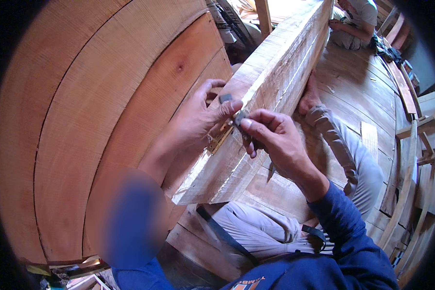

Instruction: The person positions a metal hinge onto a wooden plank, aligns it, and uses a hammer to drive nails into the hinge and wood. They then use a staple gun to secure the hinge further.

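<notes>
A long pale wooden beam (275,79) runs away from me, with a brass hinge (220,140) along its near upper edge. My left hand (198,116) rests over the beam, its fingers bent and apart from the thumb. The thumb lies by the hinge's far end; the lower fingers are partly hidden. Beside that thumb is a small dark grey block (225,98). Close to the hinge, my right hand (278,137) pinches a small grey piece (240,117) between thumb and forefinger. Its exact kind is too small to tell.
Broad reddish-brown planks (125,116) curve up on the left. My bent legs (256,227) are beside the beam on the plank floor (353,82). Another person (357,24) sits at the far right end. Wooden strips (406,188) line the right side.
</notes>
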`<state>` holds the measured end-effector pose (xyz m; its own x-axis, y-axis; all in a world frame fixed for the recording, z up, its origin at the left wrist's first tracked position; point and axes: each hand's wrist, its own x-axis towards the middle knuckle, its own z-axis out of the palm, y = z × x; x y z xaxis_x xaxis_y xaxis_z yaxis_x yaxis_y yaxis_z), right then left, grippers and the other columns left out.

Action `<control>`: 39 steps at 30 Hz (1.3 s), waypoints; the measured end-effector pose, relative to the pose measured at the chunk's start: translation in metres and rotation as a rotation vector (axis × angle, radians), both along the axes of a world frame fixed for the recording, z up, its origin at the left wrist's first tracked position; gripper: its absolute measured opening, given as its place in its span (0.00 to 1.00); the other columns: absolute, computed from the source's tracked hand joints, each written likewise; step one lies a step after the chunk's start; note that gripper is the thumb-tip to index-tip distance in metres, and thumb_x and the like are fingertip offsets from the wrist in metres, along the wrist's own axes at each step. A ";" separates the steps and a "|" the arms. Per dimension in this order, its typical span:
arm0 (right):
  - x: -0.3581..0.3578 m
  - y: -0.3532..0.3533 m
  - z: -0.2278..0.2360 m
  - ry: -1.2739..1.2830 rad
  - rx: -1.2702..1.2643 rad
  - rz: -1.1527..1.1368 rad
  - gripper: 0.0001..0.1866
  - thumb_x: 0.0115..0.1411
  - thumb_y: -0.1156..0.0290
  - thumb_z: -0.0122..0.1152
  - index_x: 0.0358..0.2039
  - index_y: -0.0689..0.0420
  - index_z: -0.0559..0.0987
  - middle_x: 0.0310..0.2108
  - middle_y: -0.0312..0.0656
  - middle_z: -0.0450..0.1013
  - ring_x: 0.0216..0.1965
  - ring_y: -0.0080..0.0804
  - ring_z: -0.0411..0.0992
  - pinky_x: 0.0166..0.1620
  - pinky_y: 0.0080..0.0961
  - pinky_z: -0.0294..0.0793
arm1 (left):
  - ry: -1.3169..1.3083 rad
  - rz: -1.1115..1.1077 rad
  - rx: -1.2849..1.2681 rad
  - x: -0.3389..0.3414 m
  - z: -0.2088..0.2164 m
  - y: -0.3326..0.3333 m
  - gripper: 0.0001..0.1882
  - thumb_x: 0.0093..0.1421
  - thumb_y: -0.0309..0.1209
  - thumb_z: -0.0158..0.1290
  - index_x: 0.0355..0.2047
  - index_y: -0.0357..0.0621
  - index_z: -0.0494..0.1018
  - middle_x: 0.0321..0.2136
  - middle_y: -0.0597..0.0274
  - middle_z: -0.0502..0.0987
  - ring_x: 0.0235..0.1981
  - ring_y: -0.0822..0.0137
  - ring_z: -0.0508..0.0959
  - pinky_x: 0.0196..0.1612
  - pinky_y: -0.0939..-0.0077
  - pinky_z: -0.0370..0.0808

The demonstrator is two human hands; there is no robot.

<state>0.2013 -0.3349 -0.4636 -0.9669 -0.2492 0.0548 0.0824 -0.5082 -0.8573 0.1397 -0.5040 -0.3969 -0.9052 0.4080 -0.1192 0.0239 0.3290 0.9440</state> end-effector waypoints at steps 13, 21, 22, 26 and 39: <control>0.054 -0.008 -0.042 -0.069 -0.014 -0.087 0.11 0.62 0.67 0.58 0.35 0.63 0.76 0.23 0.33 0.71 0.25 0.17 0.68 0.28 0.16 0.69 | 0.929 0.208 -0.747 0.094 -0.002 0.004 0.11 0.52 0.24 0.57 0.37 0.36 0.72 0.36 0.50 0.74 0.39 0.49 0.75 0.40 0.61 0.71; 0.054 -0.027 -0.036 -0.050 -0.093 -0.074 0.10 0.60 0.69 0.59 0.31 0.64 0.77 0.21 0.33 0.72 0.23 0.15 0.68 0.26 0.16 0.68 | 1.046 0.377 -0.621 0.101 -0.015 0.009 0.05 0.55 0.22 0.55 0.34 0.36 0.75 0.34 0.52 0.77 0.37 0.58 0.77 0.40 0.69 0.72; 0.054 -0.027 -0.034 -0.044 -0.088 -0.072 0.10 0.60 0.69 0.59 0.30 0.64 0.77 0.20 0.33 0.72 0.23 0.15 0.68 0.25 0.16 0.68 | 1.136 0.400 -0.627 0.104 -0.015 0.011 0.05 0.56 0.21 0.55 0.33 0.35 0.75 0.34 0.52 0.77 0.37 0.59 0.77 0.40 0.70 0.72; 0.055 -0.035 -0.039 0.017 -0.128 -0.141 0.12 0.58 0.68 0.59 0.28 0.66 0.78 0.20 0.37 0.73 0.22 0.16 0.69 0.25 0.19 0.69 | 1.052 0.626 -0.483 0.155 -0.035 0.026 0.05 0.57 0.21 0.53 0.34 0.34 0.74 0.30 0.55 0.75 0.31 0.64 0.75 0.35 0.74 0.72; 0.047 -0.030 -0.044 0.280 0.057 -0.249 0.14 0.56 0.66 0.59 0.29 0.68 0.76 0.25 0.47 0.70 0.27 0.31 0.70 0.30 0.28 0.68 | 0.041 0.667 0.533 0.151 -0.080 0.053 0.30 0.69 0.48 0.34 0.54 0.31 0.62 0.50 0.51 0.69 0.51 0.62 0.70 0.56 0.67 0.64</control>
